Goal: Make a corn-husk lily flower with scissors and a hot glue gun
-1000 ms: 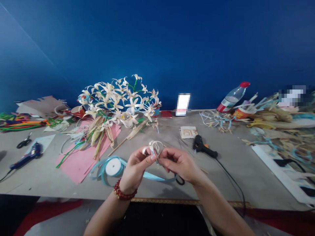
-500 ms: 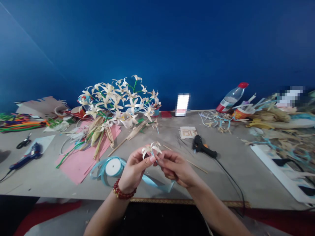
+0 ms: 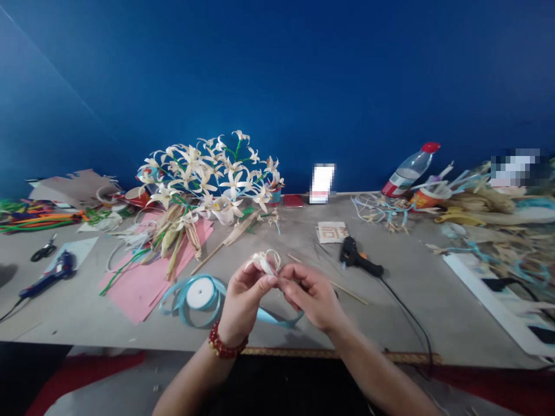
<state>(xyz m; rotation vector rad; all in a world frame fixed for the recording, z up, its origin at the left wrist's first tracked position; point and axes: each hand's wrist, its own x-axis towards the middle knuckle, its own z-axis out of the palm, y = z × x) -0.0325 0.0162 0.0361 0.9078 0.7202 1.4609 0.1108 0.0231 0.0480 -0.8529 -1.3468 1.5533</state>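
Note:
Between my hands, above the front middle of the table, is a small cream-white flower (image 3: 262, 262) with curled petals. My left hand (image 3: 248, 292), with a red bead bracelet at the wrist, is closed around the base of the flower. My right hand (image 3: 310, 293) pinches close beside it, its fingers on the pale blue ribbon (image 3: 277, 318), which hangs in a loop below. The exact pinch point is hidden by the fingers. To the left of my left hand lies the ribbon spool (image 3: 200, 292) with loose blue turns around it.
A bunch of white flowers (image 3: 208, 170) stands at the back. A black glue gun (image 3: 361, 258) lies on the right, a blue glue gun (image 3: 54, 274) on the left near scissors (image 3: 44, 249). Pink paper (image 3: 130, 294), a bottle (image 3: 410, 170) and a power strip (image 3: 488, 306) are around.
The flower has turned, its petals now tipped to the left and seen more from the side. Both hands have shifted slightly, and the ribbon's hanging end has drawn up nearer my right hand.

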